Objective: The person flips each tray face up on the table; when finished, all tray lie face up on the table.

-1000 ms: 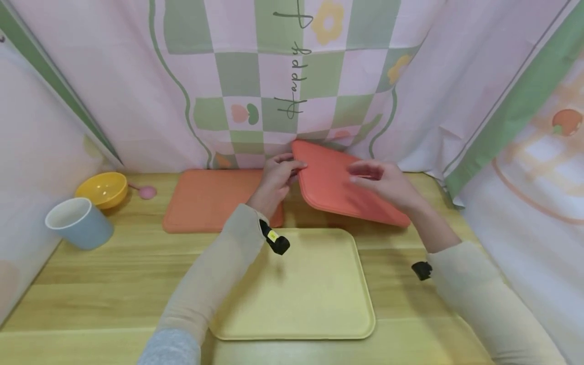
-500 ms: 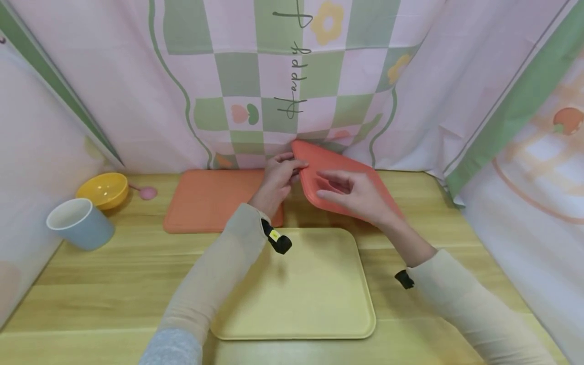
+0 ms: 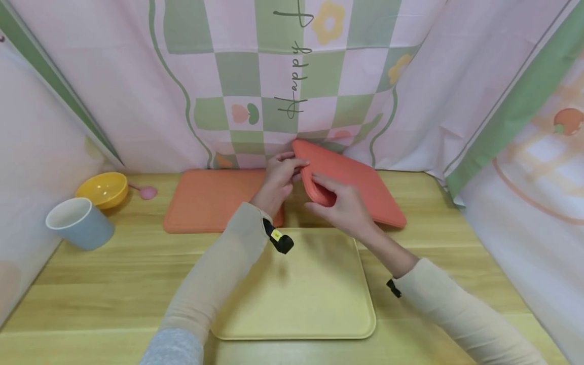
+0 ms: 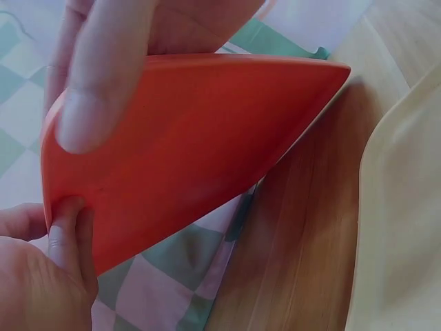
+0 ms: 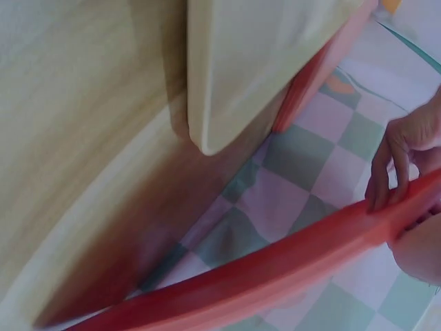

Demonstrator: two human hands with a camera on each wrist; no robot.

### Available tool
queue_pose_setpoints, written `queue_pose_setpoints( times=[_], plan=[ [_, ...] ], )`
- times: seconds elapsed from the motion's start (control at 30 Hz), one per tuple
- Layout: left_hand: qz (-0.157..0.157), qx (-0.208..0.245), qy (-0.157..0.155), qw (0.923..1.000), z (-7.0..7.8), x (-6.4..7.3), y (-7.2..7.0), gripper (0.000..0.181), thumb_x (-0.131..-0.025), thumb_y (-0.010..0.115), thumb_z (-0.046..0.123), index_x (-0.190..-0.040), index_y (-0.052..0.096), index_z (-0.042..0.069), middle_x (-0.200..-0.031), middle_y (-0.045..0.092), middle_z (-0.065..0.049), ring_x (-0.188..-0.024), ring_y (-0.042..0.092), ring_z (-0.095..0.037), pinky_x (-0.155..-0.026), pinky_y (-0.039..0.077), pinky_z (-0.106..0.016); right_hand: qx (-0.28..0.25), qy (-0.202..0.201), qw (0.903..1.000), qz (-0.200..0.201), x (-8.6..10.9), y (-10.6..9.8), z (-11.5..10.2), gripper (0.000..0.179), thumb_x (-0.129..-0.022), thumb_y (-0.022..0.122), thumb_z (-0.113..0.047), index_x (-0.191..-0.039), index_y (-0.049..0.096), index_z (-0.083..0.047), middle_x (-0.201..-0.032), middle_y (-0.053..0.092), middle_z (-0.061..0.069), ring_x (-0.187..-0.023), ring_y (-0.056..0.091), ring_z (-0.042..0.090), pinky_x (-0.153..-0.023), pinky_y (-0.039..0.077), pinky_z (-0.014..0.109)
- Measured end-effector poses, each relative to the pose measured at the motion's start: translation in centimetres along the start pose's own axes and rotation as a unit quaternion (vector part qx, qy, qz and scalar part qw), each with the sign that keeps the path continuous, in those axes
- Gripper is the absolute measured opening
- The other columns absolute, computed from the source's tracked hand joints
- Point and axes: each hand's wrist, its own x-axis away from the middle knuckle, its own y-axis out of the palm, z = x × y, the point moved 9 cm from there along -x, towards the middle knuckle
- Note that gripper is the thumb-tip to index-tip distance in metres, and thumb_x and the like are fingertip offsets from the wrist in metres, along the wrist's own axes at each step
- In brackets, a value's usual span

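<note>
A red-orange tray [image 3: 360, 177] is tilted up against the curtain, its left edge raised and its right end low at the table. The left hand [image 3: 277, 180] pinches its left edge; in the left wrist view the fingertips [image 4: 67, 227] lie on the tray's face. Close beside it, the right hand [image 3: 342, 205] curls round the near left corner, fingers on the upper face and thumb below the edge. The right wrist view shows the tray [image 5: 275, 279] nearly edge-on. A yellow rimmed tray [image 3: 319, 304] lies in front, under the forearms.
Another orange tray [image 3: 214, 200] lies flat at the back left, partly behind the left hand. Farther left are a yellow bowl [image 3: 102, 190], a pink spoon [image 3: 147, 192] and a tilted blue cup [image 3: 84, 225]. A checked curtain [image 3: 237, 73] hangs behind the wooden table [image 3: 137, 284].
The right hand has moved left across the tray to its near left corner and curled round it. The left hand stays at the edge, and the tray has shifted only slightly.
</note>
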Motion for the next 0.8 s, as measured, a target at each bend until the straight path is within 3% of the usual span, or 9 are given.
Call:
queue_pose_setpoints(
  times=[0.13, 0.3, 0.47, 0.6, 0.8],
  plan=[
    [-0.010, -0.003, 0.001, 0.9999, 0.2, 0.0, 0.5, 0.033, -0.085, 0.071, -0.014, -0.107, 0.055, 0.003, -0.085, 0.068, -0.011, -0.063, 0.068, -0.013, -0.053, 0.056, -0.020, -0.007, -0.010, 0.9993, 0.037, 0.1, -0.6, -0.1, 0.051, -0.086, 0.081, -0.009, -0.134, 0.064, 0.002, -0.131, 0.065, 0.017, -0.095, 0.066, 0.025, -0.068, 0.049, 0.028],
    [-0.042, -0.008, 0.001, 0.9991, 0.7, -0.1, 1.7, 0.036, -0.087, 0.076, -0.006, -0.116, 0.056, 0.003, -0.093, 0.069, -0.010, -0.069, 0.070, -0.014, -0.058, 0.059, -0.022, -0.030, -0.006, 0.9961, 0.083, 0.1, -2.0, -0.2, 0.047, -0.087, 0.080, -0.007, -0.131, 0.066, 0.002, -0.129, 0.066, 0.016, -0.098, 0.065, 0.024, -0.074, 0.046, 0.018],
    [-0.067, 0.009, -0.015, 0.9976, 0.8, 0.1, 2.4, 0.036, -0.092, 0.078, 0.011, -0.119, 0.055, 0.007, -0.103, 0.072, -0.014, -0.080, 0.073, -0.021, -0.069, 0.062, -0.028, -0.032, 0.002, 0.9916, 0.125, 0.1, -3.9, -0.3, 0.045, -0.088, 0.079, -0.007, -0.131, 0.067, 0.000, -0.127, 0.067, 0.016, -0.094, 0.061, 0.022, -0.072, 0.042, 0.018],
    [-0.077, 0.018, -0.034, 0.9963, 0.5, 0.3, 2.4, 0.030, -0.095, 0.075, 0.019, -0.116, 0.057, 0.008, -0.102, 0.072, -0.014, -0.089, 0.073, -0.027, -0.074, 0.062, -0.032, -0.042, 0.021, 0.9846, 0.168, 0.2, -5.8, 0.0, 0.043, -0.089, 0.078, -0.007, -0.131, 0.068, -0.002, -0.119, 0.071, 0.016, -0.079, 0.057, 0.016, -0.062, 0.042, 0.017],
    [-0.087, 0.000, -0.053, 0.9948, -0.5, 0.4, 2.1, 0.014, -0.100, 0.068, 0.015, -0.108, 0.059, 0.009, -0.101, 0.070, -0.012, -0.092, 0.070, -0.029, -0.075, 0.062, -0.032, -0.066, 0.033, 0.9659, 0.248, 0.5, -9.0, 0.5, 0.036, -0.090, 0.076, -0.006, -0.125, 0.072, -0.006, -0.104, 0.073, 0.013, -0.063, 0.049, 0.004, -0.053, 0.038, 0.014]
  ],
)
